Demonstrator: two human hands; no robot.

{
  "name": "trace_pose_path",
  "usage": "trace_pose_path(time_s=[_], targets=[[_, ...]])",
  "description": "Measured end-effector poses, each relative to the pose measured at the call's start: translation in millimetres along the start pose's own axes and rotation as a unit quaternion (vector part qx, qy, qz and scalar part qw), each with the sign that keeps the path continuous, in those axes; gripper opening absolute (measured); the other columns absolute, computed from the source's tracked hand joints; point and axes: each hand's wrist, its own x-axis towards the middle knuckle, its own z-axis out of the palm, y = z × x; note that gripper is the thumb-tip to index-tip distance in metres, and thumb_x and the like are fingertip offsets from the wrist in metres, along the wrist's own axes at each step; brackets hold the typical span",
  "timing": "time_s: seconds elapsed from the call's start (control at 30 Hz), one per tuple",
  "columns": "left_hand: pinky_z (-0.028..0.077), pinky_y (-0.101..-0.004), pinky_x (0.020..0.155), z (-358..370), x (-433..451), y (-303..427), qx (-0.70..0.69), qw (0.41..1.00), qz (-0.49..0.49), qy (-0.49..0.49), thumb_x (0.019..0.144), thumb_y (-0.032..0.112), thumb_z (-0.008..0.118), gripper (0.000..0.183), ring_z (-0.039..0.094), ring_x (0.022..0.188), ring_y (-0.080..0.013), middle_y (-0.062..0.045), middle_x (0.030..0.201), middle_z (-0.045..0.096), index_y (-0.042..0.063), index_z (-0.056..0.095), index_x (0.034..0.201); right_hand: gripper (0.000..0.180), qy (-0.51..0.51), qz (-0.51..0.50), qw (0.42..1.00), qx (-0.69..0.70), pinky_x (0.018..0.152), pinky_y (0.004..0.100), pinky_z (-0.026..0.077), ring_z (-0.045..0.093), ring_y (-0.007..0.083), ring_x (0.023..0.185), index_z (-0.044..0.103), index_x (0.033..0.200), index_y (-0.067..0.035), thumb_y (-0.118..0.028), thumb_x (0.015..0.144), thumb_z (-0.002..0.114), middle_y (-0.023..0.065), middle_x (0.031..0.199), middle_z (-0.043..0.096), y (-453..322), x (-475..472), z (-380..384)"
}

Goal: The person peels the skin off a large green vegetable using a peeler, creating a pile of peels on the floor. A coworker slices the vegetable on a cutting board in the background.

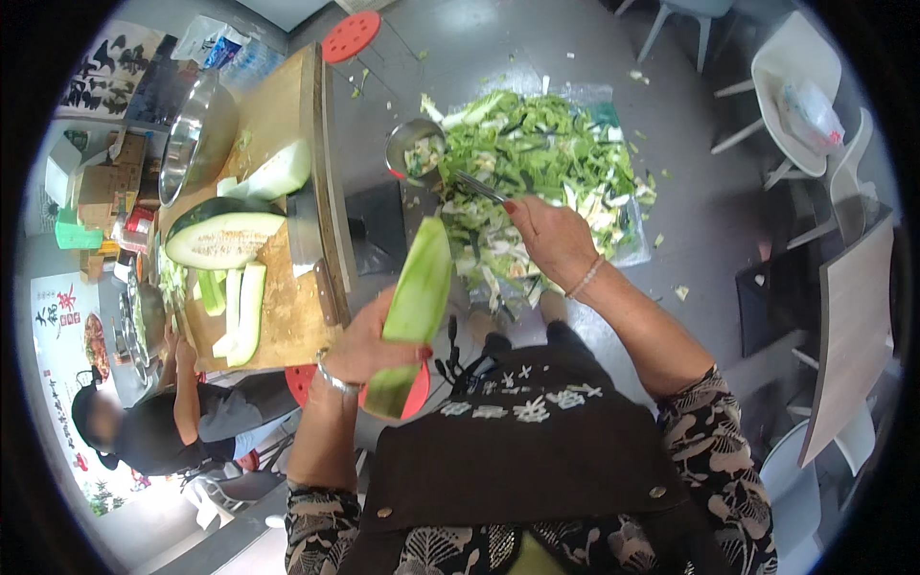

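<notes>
My left hand (363, 345) grips a long pale-green piece of melon (417, 287), held tilted in front of my apron. In my right hand (557, 237) is a small metal tool (478, 185), probably a peeler, its head pointing left and away from the melon. Beneath both hands, a heap of green and white vegetable scraps (532, 158) covers a plastic sheet on the floor. Beside the heap sits a metal bowl (417, 151) with scraps inside. On the wooden table at my left lies a cleaver (327, 291) near the edge.
The wooden table (287, 345) bears a cut melon half (223, 244), melon strips (248, 313), a peeled chunk (280, 172) and a large steel basin (198, 136). A co-worker (158, 431) works at its far side. Red stools (351, 36) and white chairs (794, 93) stand around.
</notes>
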Motion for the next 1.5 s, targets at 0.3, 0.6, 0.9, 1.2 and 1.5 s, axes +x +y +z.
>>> trace_pose_path(time_s=[0.3, 0.6, 0.9, 1.2, 1.5], targets=[[0.046, -0.0253, 0.072, 11, -1, 5, -0.020, 0.999, 0.005, -0.032, 0.064, 0.016, 0.081, 0.069, 0.055, 0.082, -0.0112, -0.002, 0.094, 0.058, 0.003, 0.048, 0.122, 0.019, -0.024, -0.160, 0.986, -0.031, 0.055, 0.0426, 0.049, 0.064, 0.0280, 0.067, 0.060, 0.100, -0.012, -0.022, 0.090, 0.048, 0.0137, 0.085, 0.065, -4, -20, 23], [0.050, -0.0290, 0.069, -8, 1, -24, -0.176, 0.984, 0.003, 0.036, 0.067, 0.007, 0.075, 0.069, 0.058, 0.082, -0.0129, -0.003, 0.096, 0.058, 0.005, 0.044, 0.129, 0.011, -0.021, -0.175, 0.984, -0.030, 0.053, 0.0378, 0.047, 0.060, 0.0293, 0.062, 0.060, 0.092, -0.007, -0.014, 0.087, 0.053, 0.0107, 0.077, 0.057, -23, -29, 21], [0.044, -0.0287, 0.087, -28, -7, -73, -0.140, 0.988, 0.069, 0.017, 0.075, 0.016, 0.073, 0.057, 0.052, 0.097, -0.0100, -0.003, 0.105, 0.057, 0.004, 0.046, 0.124, 0.040, -0.090, -0.153, 0.984, -0.018, 0.055, 0.0473, 0.046, 0.058, 0.0391, 0.061, 0.052, 0.077, -0.006, -0.037, 0.098, 0.039, 0.0179, 0.069, 0.059, -60, -10, 63], [0.046, -0.0281, 0.083, -45, -53, -85, -0.161, 0.974, 0.161, 0.021, 0.077, 0.015, 0.074, 0.054, 0.053, 0.095, -0.0096, -0.001, 0.104, 0.057, 0.004, 0.048, 0.123, 0.052, -0.165, -0.011, 0.981, -0.105, 0.069, 0.0521, 0.046, 0.059, 0.0462, 0.079, 0.063, 0.084, 0.000, -0.041, 0.098, 0.034, 0.0272, 0.082, 0.062, -15, 42, 123], [0.050, -0.0312, 0.071, -190, -150, -140, -0.376, 0.818, 0.204, 0.383, 0.073, 0.007, 0.063, 0.065, 0.056, 0.082, -0.0169, -0.006, 0.100, 0.055, 0.003, 0.036, 0.132, 0.052, -0.219, 0.065, 0.971, 0.071, 0.047, 0.0357, 0.037, 0.047, 0.0192, 0.045, 0.051, 0.062, -0.004, -0.042, 0.097, 0.039, 0.0053, 0.051, 0.047, 4, 7, 147]])
